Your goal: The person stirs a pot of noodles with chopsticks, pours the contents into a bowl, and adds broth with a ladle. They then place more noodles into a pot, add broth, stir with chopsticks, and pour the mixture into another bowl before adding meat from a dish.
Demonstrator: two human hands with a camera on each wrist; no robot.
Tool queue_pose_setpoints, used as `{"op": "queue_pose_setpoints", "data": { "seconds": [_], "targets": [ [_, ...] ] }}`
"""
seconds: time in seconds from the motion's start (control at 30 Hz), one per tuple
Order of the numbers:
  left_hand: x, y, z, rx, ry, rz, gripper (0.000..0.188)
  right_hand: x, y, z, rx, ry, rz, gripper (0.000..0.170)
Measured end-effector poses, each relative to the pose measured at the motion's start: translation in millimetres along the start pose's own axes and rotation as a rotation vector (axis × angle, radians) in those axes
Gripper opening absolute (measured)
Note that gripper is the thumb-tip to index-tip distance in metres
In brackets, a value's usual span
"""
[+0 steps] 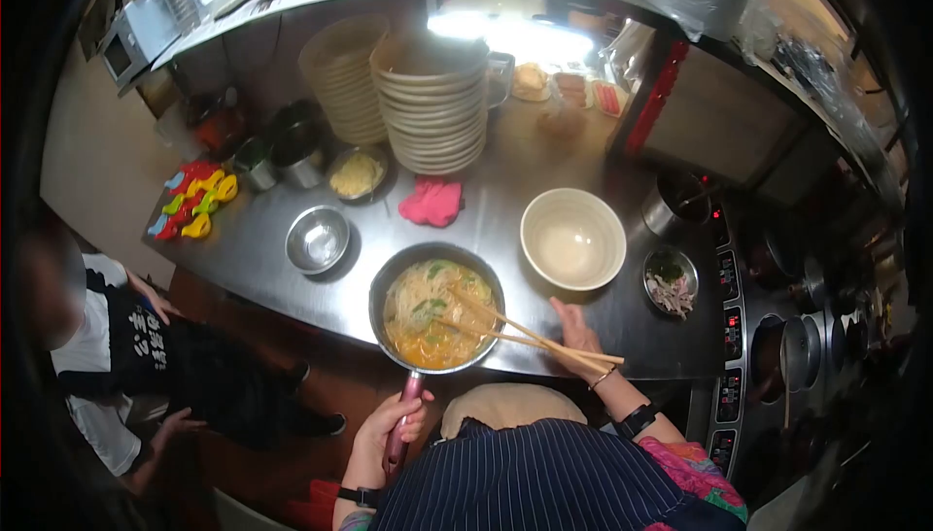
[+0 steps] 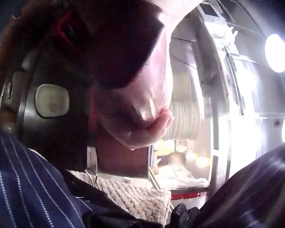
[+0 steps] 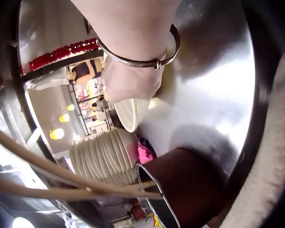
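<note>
In the head view, my left hand (image 1: pixel 391 426) grips the pink handle (image 1: pixel 412 391) of a pan (image 1: pixel 373 309) holding noodles, greens and orange broth (image 1: pixel 428 312). The left wrist view has the hand (image 2: pixel 137 128) curled round the handle. Two wooden chopsticks (image 1: pixel 554 344) lean out of the pan over its right rim. My right hand (image 1: pixel 580 337) is extended below the large cream bowl (image 1: pixel 573 239), its fingers towards the rim; contact is unclear. In the right wrist view, the hand (image 3: pixel 133 85) is beside the bowl (image 3: pixel 132 115), apart from the chopsticks (image 3: pixel 76 178); its fingertips are hidden.
Stacked bowls (image 1: pixel 432 113) stand at the back beside a pink cloth (image 1: pixel 431 203). A steel bowl (image 1: pixel 318 239) sits left of the pan. At right are a dish of sliced food (image 1: pixel 671 283) and cookers (image 1: pixel 729 317). A person (image 1: pixel 117 337) stands at left.
</note>
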State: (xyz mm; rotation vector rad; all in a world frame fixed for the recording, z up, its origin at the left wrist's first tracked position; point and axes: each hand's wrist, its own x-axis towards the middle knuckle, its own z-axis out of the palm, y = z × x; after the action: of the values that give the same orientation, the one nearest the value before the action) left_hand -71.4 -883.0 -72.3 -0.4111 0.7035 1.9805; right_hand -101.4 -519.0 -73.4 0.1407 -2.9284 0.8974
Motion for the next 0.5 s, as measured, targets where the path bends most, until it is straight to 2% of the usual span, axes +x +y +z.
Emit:
{"op": "queue_pose_setpoints", "data": {
  "seconds": [0.07,0.1,0.17,0.2,0.23,0.3,0.43,0.5],
  "targets": [
    [-1,-1,3,0.013,0.01,0.002,0.027,-8,-16,12,0.203,-0.066,-0.123,0.089],
    [0,2,4,0.012,0.017,0.002,0.026,-4,-26,17,0.415,-0.147,0.024,0.085],
    [3,1,4,0.024,0.02,0.005,0.025,9,-53,11,0.776,-0.122,0.105,0.075],
    [4,-1,3,0.018,0.008,0.012,0.025,17,-42,30,0.881,-0.032,0.109,0.054],
    [4,-3,1,0.017,-0.009,0.018,0.024,27,-62,23,0.98,0.022,0.108,0.032],
    [5,-3,-1,0.005,-0.014,0.018,0.024,44,-80,26,1.087,0.158,0.052,0.021],
    [7,-2,-1,0.004,-0.033,0.02,0.024,58,-98,19,1.026,0.098,0.084,0.018],
    [7,-2,-3,-0.001,-0.049,0.021,0.024,56,-99,-3,1.068,0.128,0.171,0.017]
  ]
}}
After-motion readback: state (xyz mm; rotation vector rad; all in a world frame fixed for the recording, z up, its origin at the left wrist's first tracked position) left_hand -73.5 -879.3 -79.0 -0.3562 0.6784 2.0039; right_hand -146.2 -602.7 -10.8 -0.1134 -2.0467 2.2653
